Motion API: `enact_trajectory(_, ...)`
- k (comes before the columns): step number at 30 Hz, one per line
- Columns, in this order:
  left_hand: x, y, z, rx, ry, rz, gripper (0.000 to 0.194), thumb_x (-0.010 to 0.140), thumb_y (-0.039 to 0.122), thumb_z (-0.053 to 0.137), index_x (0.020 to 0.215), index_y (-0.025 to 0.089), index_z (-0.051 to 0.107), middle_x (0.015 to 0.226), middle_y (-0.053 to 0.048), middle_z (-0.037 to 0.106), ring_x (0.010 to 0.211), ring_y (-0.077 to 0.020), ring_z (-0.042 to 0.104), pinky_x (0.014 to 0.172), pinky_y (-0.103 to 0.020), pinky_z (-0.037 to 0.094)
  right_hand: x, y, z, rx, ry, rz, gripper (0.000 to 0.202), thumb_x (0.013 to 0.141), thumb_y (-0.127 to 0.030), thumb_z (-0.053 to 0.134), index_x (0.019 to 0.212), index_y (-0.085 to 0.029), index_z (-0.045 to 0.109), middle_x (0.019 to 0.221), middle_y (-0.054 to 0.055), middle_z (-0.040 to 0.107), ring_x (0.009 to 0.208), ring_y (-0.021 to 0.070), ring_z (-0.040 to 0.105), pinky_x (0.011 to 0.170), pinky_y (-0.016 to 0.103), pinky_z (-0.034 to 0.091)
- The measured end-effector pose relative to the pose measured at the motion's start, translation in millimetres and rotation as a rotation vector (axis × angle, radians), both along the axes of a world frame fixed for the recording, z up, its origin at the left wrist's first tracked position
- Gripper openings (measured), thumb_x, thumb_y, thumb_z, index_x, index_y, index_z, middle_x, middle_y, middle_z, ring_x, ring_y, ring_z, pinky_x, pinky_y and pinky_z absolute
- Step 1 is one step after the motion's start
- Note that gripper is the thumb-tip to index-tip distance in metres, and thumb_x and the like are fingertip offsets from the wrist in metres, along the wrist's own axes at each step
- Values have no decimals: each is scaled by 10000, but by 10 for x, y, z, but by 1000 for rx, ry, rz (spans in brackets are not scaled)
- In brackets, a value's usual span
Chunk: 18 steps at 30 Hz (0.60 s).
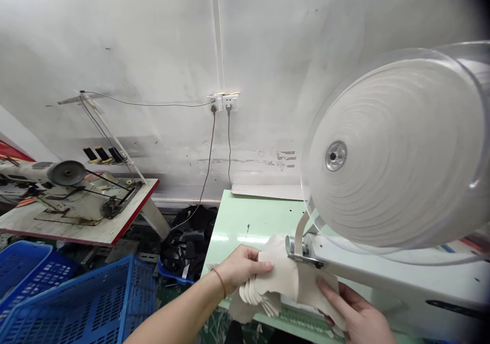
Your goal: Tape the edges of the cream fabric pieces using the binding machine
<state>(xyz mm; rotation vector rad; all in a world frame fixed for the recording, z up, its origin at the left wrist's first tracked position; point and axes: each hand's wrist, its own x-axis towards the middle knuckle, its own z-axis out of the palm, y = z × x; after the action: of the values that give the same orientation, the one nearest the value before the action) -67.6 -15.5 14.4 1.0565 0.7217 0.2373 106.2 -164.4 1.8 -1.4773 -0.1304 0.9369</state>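
Cream fabric point(277, 272), with a seam or join running down it, stretches between my two hands under the end of a white machine arm point(367, 267). My left hand point(239, 268) is closed on its left part, the thumb on top. My right hand point(354, 308) grips the right end between thumb and fingers. Several layered cream pieces point(262, 300) hang in a fanned bunch below my left hand. A pale tape point(301, 229) runs from a large reel point(398, 150) down to the metal roller and plate point(306, 259) at the arm's tip, right above the fabric.
The light green table point(245, 216) lies under the work. On the left are blue crates point(95, 298) and a sewing machine point(72, 191) on a red-edged table, with dark thread spools point(102, 154). Cords hang from wall sockets point(222, 102) beside a dark heap point(187, 242).
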Motion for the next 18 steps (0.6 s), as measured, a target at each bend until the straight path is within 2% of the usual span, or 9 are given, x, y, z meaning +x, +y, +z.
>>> enact_trajectory(4, 35, 67, -129, -119, -19, -22, 575, 402, 467, 901, 762, 66, 701, 732, -84, 668, 653, -158, 611, 632, -284, 471, -9, 91, 29, -4, 74, -15, 486, 397, -400, 911, 793, -178, 735, 819, 53, 747, 812, 265, 663, 536, 240, 551)
enact_trajectory(9, 99, 171, -220, -173, -43, -34, 560, 433, 428, 907, 788, 50, 695, 716, -90, 668, 631, -155, 619, 612, -276, 472, 78, 172, 7, -11, 108, -23, 540, 413, -387, 920, 872, -185, 720, 822, 21, 733, 621, 161, 584, 466, 221, 515)
enact_trajectory(13, 145, 196, -283, -198, -42, 7, 532, 455, 447, 897, 734, 67, 650, 652, -58, 633, 560, -132, 582, 546, -254, 429, 147, 269, -56, 76, 148, -127, 534, 312, -282, 945, 769, -175, 690, 623, -15, 676, 489, 126, 526, 375, 210, 450)
enact_trajectory(15, 94, 119, -277, -203, -78, 15, 501, 546, 494, 850, 716, 81, 623, 648, -40, 610, 551, -113, 562, 535, -238, 405, 127, 252, -150, 130, 204, -140, 479, 361, -275, 938, 758, -190, 685, 583, -27, 656, 470, 116, 523, 393, 207, 457)
enact_trajectory(16, 47, 61, -264, -203, -115, 5, 480, 580, 490, 834, 718, 88, 611, 671, -38, 608, 573, -114, 568, 548, -235, 407, 90, 216, -224, 158, 224, -126, 429, 426, -329, 923, 760, -199, 687, 584, -20, 660, 474, 119, 536, 418, 214, 476)
enact_trajectory(18, -74, -71, -233, -194, -222, -32, 424, 576, 391, 861, 729, 103, 589, 734, -31, 609, 634, -117, 582, 585, -231, 420, -55, 94, -419, 233, 219, -15, 390, 582, -532, 814, 794, -224, 702, 650, 25, 706, 551, 166, 618, 515, 267, 539)
